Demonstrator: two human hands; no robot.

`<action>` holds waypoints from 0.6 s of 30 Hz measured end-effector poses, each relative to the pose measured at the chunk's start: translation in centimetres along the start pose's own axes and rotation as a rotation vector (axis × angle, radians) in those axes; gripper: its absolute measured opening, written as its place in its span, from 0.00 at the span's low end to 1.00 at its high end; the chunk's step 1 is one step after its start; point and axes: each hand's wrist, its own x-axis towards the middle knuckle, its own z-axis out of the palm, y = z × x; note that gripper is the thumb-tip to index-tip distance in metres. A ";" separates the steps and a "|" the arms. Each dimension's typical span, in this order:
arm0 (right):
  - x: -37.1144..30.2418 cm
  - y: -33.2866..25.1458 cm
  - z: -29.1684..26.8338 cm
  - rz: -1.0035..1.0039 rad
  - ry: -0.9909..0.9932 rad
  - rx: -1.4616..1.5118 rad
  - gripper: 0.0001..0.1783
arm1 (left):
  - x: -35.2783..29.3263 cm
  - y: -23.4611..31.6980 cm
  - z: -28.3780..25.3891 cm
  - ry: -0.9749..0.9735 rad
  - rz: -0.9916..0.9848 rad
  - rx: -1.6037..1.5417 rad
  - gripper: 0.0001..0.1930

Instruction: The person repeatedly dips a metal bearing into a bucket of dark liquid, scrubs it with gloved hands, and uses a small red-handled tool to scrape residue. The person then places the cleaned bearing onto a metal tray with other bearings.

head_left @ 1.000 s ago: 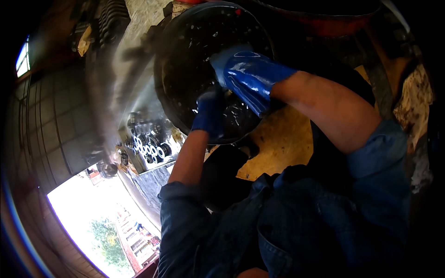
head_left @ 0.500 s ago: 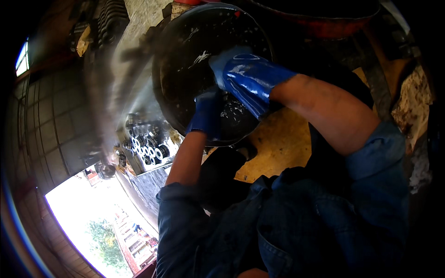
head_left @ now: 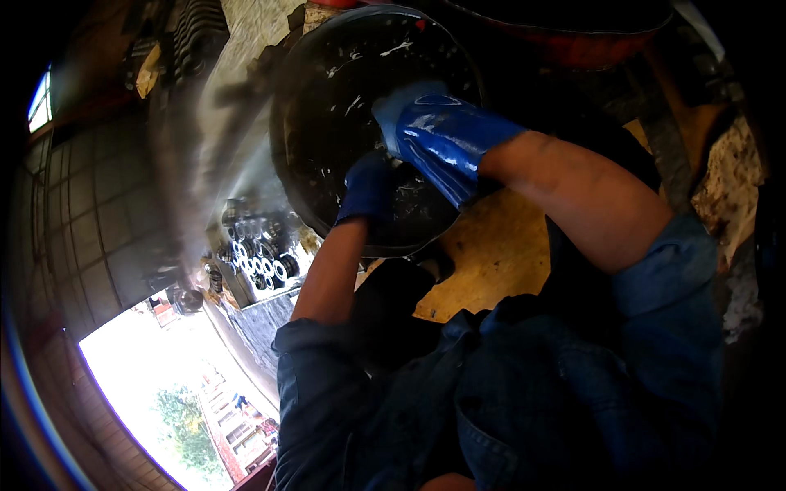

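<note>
Both my hands wear blue rubber gloves and reach into a wide, round black basin [head_left: 288,176] of dark liquid with shiny ripples and specks on top. My left hand [head_left: 368,184] is low in the basin, its fingers bent toward the middle and lost in shadow. Close beside it, my right hand [head_left: 417,123] comes in from the right with its back up, fingers pointing down and left. Between the two gloves a small pale glint shows, but its kind cannot be made out. The fingertips of both hands are hidden.
Several metal rings [head_left: 260,266] stand grouped on a bench left of the basin. A red-sided tub [head_left: 598,51] is at the upper right. Yellowish board [head_left: 495,254] shows below the basin. Coiled springs [head_left: 199,41] lie at the upper left; a bright doorway [head_left: 155,393] opens lower left.
My left hand has shifted slightly up and right, closer to the right one, which stays nearly in place. The ripples on the dark liquid have changed.
</note>
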 end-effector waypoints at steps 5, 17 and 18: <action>1.0 -1.2 -0.7 0.099 -0.081 0.026 0.20 | -0.4 -1.4 0.6 -0.006 -0.035 -0.092 0.17; 0.0 1.3 3.1 -0.060 0.190 0.041 0.18 | -0.8 1.5 -0.9 0.004 -0.006 0.045 0.20; -0.3 2.2 3.5 -0.055 0.215 0.009 0.18 | -0.2 2.6 -0.8 0.006 0.005 0.121 0.22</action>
